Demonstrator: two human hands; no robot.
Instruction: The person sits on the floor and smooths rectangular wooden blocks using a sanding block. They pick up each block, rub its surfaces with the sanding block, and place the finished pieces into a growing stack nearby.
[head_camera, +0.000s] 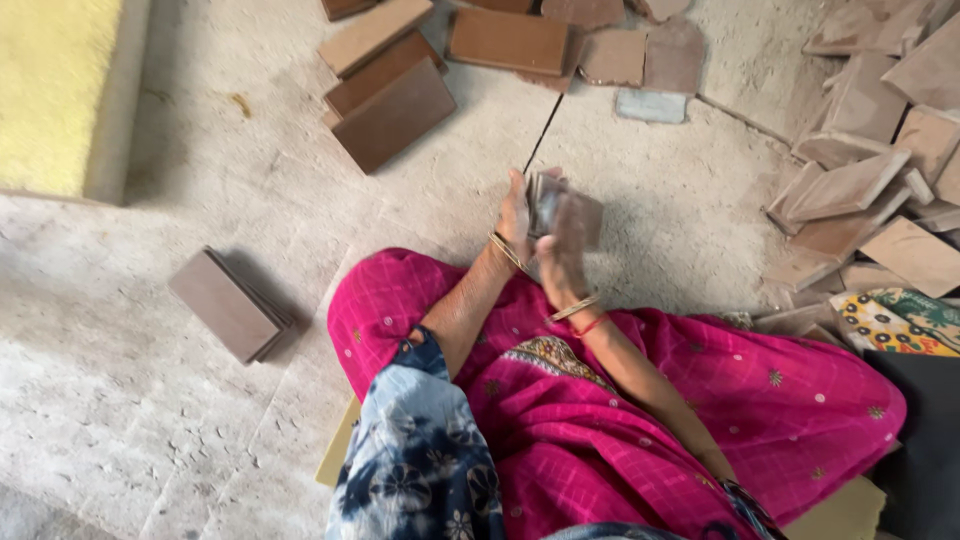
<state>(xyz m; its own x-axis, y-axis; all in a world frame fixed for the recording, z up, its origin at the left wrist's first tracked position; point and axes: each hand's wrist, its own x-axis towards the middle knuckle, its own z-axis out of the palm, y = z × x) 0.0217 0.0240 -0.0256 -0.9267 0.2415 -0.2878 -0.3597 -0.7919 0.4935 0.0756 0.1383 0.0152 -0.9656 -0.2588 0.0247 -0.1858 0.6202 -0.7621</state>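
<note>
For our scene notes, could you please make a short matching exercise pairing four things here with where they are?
Things:
1. small brown tile
2. stack of brown tiles
3. yellow mat
4. heap of pale tiles

Places:
A. far right of the floor
B. top left corner
C. alone on the floor, left of the pink skirt
D. between the left hand and right hand

Pairs: 1-D, 2-C, 3-B, 4-A

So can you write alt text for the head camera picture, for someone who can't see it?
Both hands, left hand and right hand, hold a small brown flat tile above a pink cloth lap. Stacks of brown rectangular tiles lie on the dusty grey floor.
</note>
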